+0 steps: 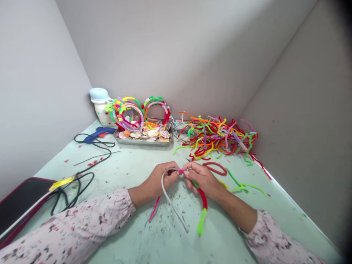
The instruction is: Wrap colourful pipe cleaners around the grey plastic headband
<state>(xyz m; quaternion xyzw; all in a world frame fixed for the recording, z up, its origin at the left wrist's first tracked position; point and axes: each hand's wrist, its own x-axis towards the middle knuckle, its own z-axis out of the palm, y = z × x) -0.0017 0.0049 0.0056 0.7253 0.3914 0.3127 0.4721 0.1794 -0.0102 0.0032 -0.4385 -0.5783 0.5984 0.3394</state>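
Both hands meet at the top of a headband [172, 207], whose left half is bare and greyish white. Red and bright green fuzzy wrapping covers its right half. My left hand [162, 179] is closed on the bare side by the crown. Pink pipe cleaner [181, 171] sits at the crown between my fingertips, and a loose pink length [154, 209] hangs below my left hand. My right hand [202, 179] pinches the headband just right of the pink part, its palm over the wrapped side. Part of the wrapping is hidden behind my right fingers.
A metal tray [143, 142] holds shells and several finished headbands [130, 113]. Colourful pipe cleaners [220, 135] are heaped at the back right. Red-handled scissors [216, 168] lie beside my right hand. A blue glue gun [95, 135], its black cord, a bottle [101, 108] and a dark tablet-like object [20, 205] are left.
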